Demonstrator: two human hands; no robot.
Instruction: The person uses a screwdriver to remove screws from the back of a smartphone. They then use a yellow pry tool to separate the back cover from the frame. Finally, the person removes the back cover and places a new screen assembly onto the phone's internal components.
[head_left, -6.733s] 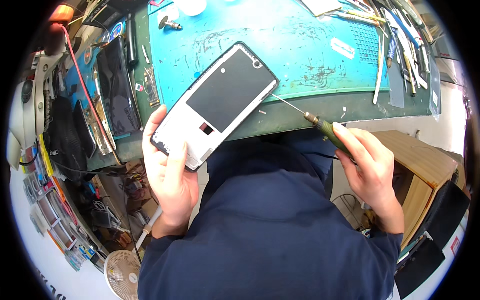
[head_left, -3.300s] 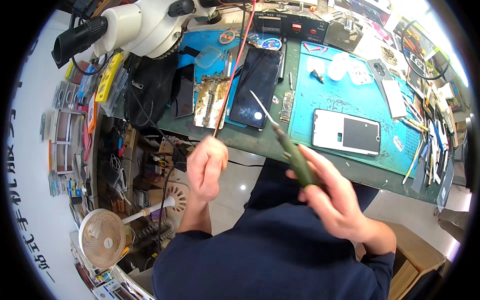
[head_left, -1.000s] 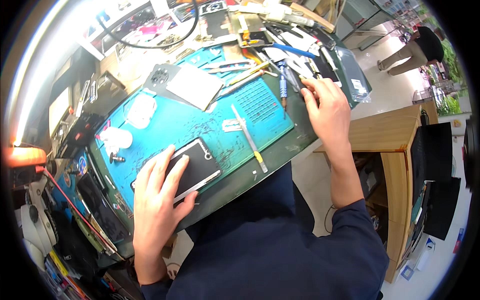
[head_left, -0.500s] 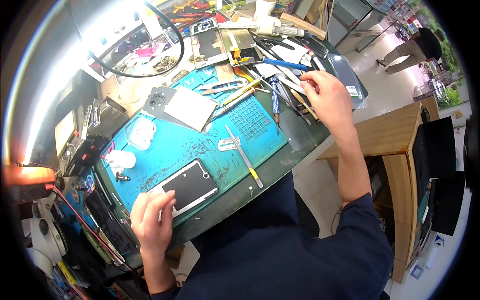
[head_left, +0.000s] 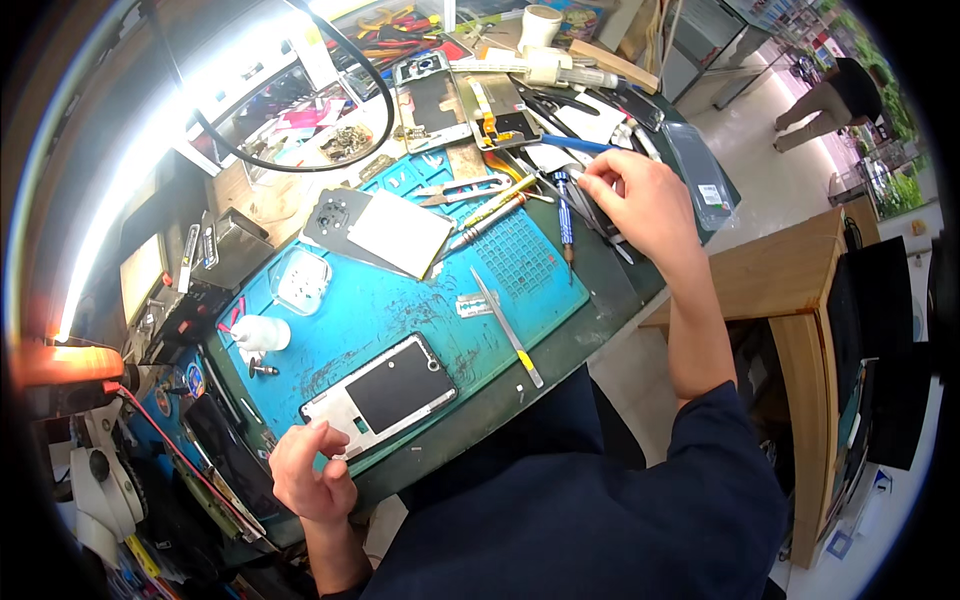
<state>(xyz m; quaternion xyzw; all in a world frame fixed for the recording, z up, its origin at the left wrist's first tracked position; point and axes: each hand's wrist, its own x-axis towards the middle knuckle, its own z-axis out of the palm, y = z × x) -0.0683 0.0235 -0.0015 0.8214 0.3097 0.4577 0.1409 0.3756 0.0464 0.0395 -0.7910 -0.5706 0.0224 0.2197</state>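
A phone housing (head_left: pixel 390 385) with a black panel and pale lower end lies on the blue mat (head_left: pixel 400 310). My left hand (head_left: pixel 315 475) hovers at its lower-left end, fingers loosely bent and apart, holding nothing. My right hand (head_left: pixel 640 205) reaches into the pile of tools at the mat's right, fingers curled together; whatever is between them is hidden. A blue-handled screwdriver (head_left: pixel 565 225) lies just left of it. Right of the housing are slim steel tweezers or a blade tool (head_left: pixel 510 330) with a yellow band and a razor blade (head_left: pixel 473 304).
A white bottle (head_left: pixel 262 334), plastic box (head_left: pixel 300 282) and grey plates under a pale pad (head_left: pixel 398 233) sit on the mat. A bright lamp, looped cable (head_left: pixel 300 168) and orange device (head_left: pixel 70 365) are at left; a wooden cabinet (head_left: pixel 770 280) at right. Another person (head_left: pixel 835 100) stands in the distance.
The green-handled tool has left my right hand, which moved to the tool pile. My left hand has lifted off the housing and drawn back toward the lower left.
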